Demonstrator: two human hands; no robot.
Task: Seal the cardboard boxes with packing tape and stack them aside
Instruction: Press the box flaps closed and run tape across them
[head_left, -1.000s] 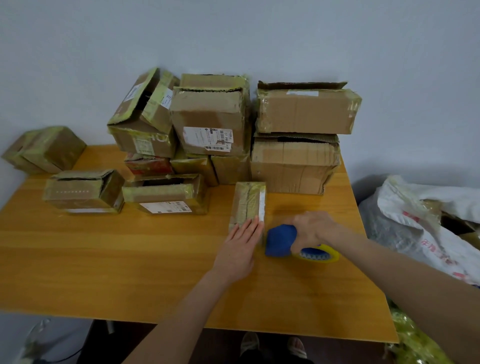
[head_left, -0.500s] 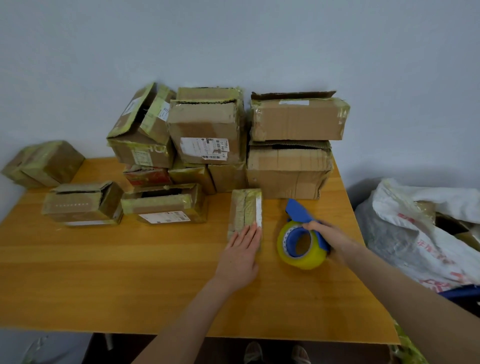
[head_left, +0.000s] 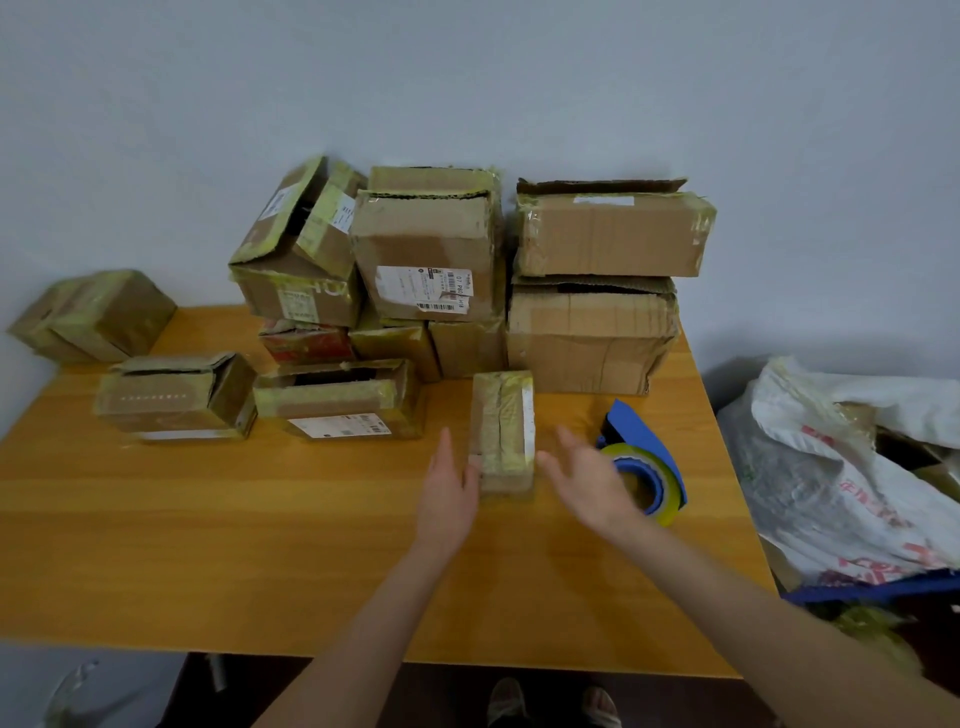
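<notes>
Flanking small box (head_left: 503, 431), open left hand (head_left: 448, 499) touching, open right hand (head_left: 589, 486) beside.

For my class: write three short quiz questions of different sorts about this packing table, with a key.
1. True or false: the right hand grips the tape dispenser.
2. The small taped box lies between the right hand and: A the left hand; B a bottle; C a mug.
3. Fill in: the dispenser's frame is ____.
Key: 1 false, that hand is open and holds nothing; 2 A; 3 blue.
</notes>
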